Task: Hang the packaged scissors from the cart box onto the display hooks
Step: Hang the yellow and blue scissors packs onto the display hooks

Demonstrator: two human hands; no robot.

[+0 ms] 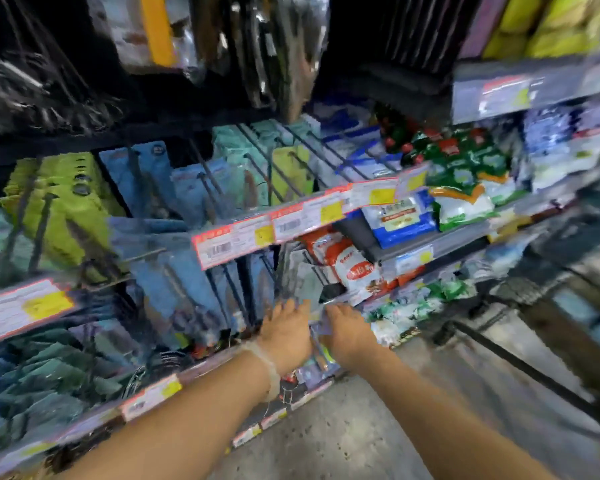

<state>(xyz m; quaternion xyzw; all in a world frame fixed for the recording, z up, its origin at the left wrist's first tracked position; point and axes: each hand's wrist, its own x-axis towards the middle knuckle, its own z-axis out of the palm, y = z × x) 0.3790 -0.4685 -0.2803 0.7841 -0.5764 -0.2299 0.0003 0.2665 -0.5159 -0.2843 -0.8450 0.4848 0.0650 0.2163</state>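
Reaching low into the display in the head view, both hands work at one spot: left hand [286, 336] and right hand [347, 332] sit close together with a packaged scissors [321, 344] between them, at about 6 o'clock of the picture centre. Frame heavily blurred; grip state: both hands appear to hold the pack's edges, fingers bent round it, but the exact finger contact cannot be told. The pack sits just in front of the lower display hooks [236, 289], at 11 o'clock of the hands; whether its hang-hole is on a prong cannot be told. Cart box not identifiable. Risk, judged: the hole could miss the prong tip, since the hands cover the pack's top and the hooks are crowded; a miss would drop the pack onto the floor [343, 438]. Risk two: pushing in could knock the blue hanging packs [174, 271] at 10 o'clock off their prongs. Surroundings: price label strip [291, 223] at 12 o'clock overhangs the hooks and narrows the way in from above; red-and-white bags [354, 268] at 1 o'clock sit just beside the right hand and limit sideways room; green packs [59, 202] hang well apart at 10 o'clock; a band circles the left wrist [269, 368].
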